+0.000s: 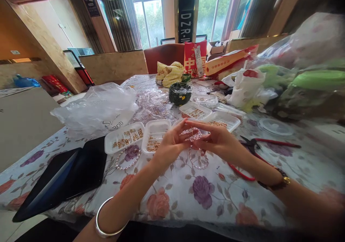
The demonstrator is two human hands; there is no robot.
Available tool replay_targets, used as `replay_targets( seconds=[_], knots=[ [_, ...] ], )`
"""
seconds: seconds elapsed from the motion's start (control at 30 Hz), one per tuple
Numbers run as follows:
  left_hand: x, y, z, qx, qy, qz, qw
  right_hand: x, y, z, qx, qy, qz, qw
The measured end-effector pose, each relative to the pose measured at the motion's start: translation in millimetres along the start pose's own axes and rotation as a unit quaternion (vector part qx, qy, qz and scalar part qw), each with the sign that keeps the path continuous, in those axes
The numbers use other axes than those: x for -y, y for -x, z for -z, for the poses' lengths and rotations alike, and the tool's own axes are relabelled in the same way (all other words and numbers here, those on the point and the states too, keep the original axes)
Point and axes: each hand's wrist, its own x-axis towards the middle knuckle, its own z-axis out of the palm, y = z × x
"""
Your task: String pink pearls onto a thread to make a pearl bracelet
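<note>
My left hand [171,141] and my right hand [218,139] meet above the table, fingers bent and fingertips touching. Between them shows a strand of pale pink pearl beads [193,134], which both hands appear to grip; the fingers partly hide it. Just below, a loop of similar beads [199,162] shows against the tablecloth; whether it joins the strand I cannot tell. To the left of my left hand, a pearl bracelet [128,160] lies on the cloth. White compartment trays [110,147] with small gold beads stand behind it and beside my left hand.
Red-handled pliers [277,142] lie right of my right hand. A black folder-like case [86,173] sits at left, near a large clear plastic bag [94,107]. Behind the trays stands a dark green woven basket [179,94]. Bags and a round clear lid [276,126] are at right.
</note>
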Motion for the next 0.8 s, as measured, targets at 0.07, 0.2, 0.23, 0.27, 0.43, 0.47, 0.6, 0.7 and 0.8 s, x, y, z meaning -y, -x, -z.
replay_targets(
  seconds=[0.07,0.2,0.23,0.27,0.43,0.47,0.6,0.7,0.8],
  knots=[
    [-0.1,0.5,-0.3,-0.005,0.000,0.001,1.000,1.2,0.1,0.2,0.007,0.010,-0.008,1.000],
    [-0.2,0.7,-0.3,-0.011,0.011,0.013,1.000,1.8,0.2,-0.7,0.014,0.013,-0.013,1.000],
    [-0.3,0.7,-0.4,-0.012,0.013,0.015,1.000,1.1,0.1,-0.8,0.017,0.010,-0.013,1.000],
    [-0.5,0.7,-0.5,-0.012,0.014,0.017,1.000,0.1,-0.1,-0.8,0.020,0.009,-0.013,1.000],
    [-1.3,1.4,-0.7,0.008,0.013,0.021,1.000,-5.8,-0.9,0.2,0.032,0.017,-0.019,0.999],
    [-1.1,1.5,-0.4,0.009,0.011,0.020,1.000,-6.7,-0.9,0.4,0.034,0.015,-0.019,0.999],
    [1.6,1.6,2.1,0.018,0.005,0.013,1.000,-8.9,-1.0,0.9,0.039,0.012,-0.015,0.999],
    [3.3,1.2,3.4,0.023,-0.004,0.005,1.000,-9.9,-1.2,0.6,0.036,0.018,-0.012,0.999],
    [2.9,1.3,2.8,0.020,-0.029,0.003,0.999,-10.6,-1.4,-0.4,0.033,0.021,-0.010,0.999]
  ],
)
